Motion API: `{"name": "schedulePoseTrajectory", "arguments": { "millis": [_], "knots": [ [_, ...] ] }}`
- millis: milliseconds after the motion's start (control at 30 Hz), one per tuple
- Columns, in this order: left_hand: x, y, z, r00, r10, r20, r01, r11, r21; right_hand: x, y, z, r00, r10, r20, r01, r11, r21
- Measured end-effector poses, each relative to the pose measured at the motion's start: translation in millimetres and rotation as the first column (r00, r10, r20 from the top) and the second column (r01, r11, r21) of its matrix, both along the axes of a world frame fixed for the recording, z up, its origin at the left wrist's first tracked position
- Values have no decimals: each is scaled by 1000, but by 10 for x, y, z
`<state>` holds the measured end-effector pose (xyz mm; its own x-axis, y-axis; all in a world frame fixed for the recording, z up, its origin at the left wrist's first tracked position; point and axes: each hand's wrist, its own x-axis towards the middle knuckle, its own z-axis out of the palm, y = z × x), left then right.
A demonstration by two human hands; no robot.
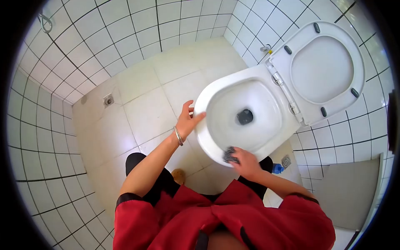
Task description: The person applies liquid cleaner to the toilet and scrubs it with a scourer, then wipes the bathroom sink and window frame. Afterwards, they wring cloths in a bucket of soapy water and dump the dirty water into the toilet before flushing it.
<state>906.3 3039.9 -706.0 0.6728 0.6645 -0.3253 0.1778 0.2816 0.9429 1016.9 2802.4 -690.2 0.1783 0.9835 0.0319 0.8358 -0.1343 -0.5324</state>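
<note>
My right hand (247, 165) is closed round a dark grey steel wool scrubber (229, 154), pressed to the near rim of the white toilet bowl (203, 132). At the bowl's front edge is my left hand (189, 121), holding no tool. Its thumb lies on the rim and the other fingers are spread apart at the outer side. A metal bangle (178, 136) circles the left wrist. The toilet's seat and lid (361, 68) stand raised against the wall. Dark water (245, 117) shows in the drain hole of the bowl.
A floor drain (108, 100) sits in the tiled floor at left, and another drain (286, 161) lies beside the toilet near a blue bottle (278, 168). A valve with a yellow part (266, 49) projects from the wall. A grey panel (349, 192) stands at right.
</note>
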Motion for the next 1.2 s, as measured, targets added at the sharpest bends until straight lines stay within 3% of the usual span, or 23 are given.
{"name": "schedulePoseTrajectory", "arguments": {
  "millis": [33, 100, 167, 233, 267, 300, 333, 367, 433, 467, 500, 533, 567, 633, 667, 733, 767, 833, 900, 967, 1033, 1133, 1200],
  "knots": [
    [41, -26, -25, 1000, -9, 5, 9, 1000, 0, 206, -170, 12, 998, 5, 67, -6, 1000, 5],
    [128, -62, -137, 997, -70, 11, 65, 963, 263, 801, -501, -121, 977, -10, 213, 14, 1000, -18],
    [235, -105, -359, 996, -26, 91, -5, 945, 326, 1476, -509, -42, 900, -244, 361, 285, 956, -65],
    [366, -97, -397, 999, -29, -41, 44, 896, 441, 1787, -453, 178, 767, -204, 609, 211, 976, 60],
    [422, -168, -403, 997, 19, -81, 26, 854, 519, 1597, -447, 83, 861, -344, 374, 435, 880, -192],
    [473, -198, -370, 996, 16, -82, 29, 855, 518, 1414, -519, -245, 909, -342, 239, 388, 903, -183],
    [522, -222, -328, 993, 4, -114, 54, 865, 499, 1117, -294, -242, 950, -176, 258, 188, 982, -23],
    [576, -240, -301, 989, -10, -145, 79, 874, 480, 986, 114, -164, 945, -117, 305, 59, 980, 193],
    [666, -189, -291, 992, -15, -129, 77, 866, 494, 963, 1030, -156, 977, -166, 136, 98, 909, 405],
    [634, -123, -297, 998, 4, -62, 29, 854, 519, 934, 1463, -271, 956, -21, 292, -83, 938, 337],
    [600, -54, -314, 1000, 21, 6, -20, 841, 541, 979, 1764, -344, 950, 53, 308, -196, 868, 456],
    [533, -51, -447, 996, 86, 20, -82, 812, 578, 1171, 1867, -369, 875, 53, 481, -277, 871, 406],
    [521, -21, -416, 996, 84, 19, -79, 813, 577, 1553, 1952, -360, 875, 52, 480, -274, 872, 406],
    [562, 18, -294, 989, 130, -70, -78, 864, 498, 2367, 1893, -379, 759, -385, 525, 118, 875, 470],
    [595, 11, -300, 991, 111, -69, -62, 864, 499, 2401, 1879, -563, 751, -400, 525, 135, 872, 471],
    [634, -47, -317, 995, 90, -35, -59, 854, 517, 2315, 1975, -912, 727, -425, 540, 0, 785, 619],
    [647, -68, -326, 997, 71, -34, -43, 854, 518, 2294, 1980, -846, 717, -440, 540, 14, 784, 620],
    [673, -99, -341, 994, 111, -24, -85, 866, 493, 2273, 1946, -522, 725, -326, 607, 59, 907, 417],
    [722, -125, -319, 993, 117, -14, -95, 863, 497, 2690, 1867, -188, 535, -437, 723, 161, 893, 420],
    [739, -131, -244, 995, 103, -6, -89, 888, 451, 2776, 1739, -75, 583, -417, 697, 171, 902, 397],
    [747, -170, -242, 996, 84, -5, -73, 892, 446, 2902, 1360, -201, 667, -291, 686, 166, 955, 244],
    [747, -228, -336, 983, 148, -107, -64, 827, 559, 2970, 455, -334, 637, -237, 733, 54, 963, 264],
    [829, -66, -408, 992, 115, -57, -59, 806, 589, 3131, 777, -224, 651, -178, 738, 20, 976, 218]
  ]
}}
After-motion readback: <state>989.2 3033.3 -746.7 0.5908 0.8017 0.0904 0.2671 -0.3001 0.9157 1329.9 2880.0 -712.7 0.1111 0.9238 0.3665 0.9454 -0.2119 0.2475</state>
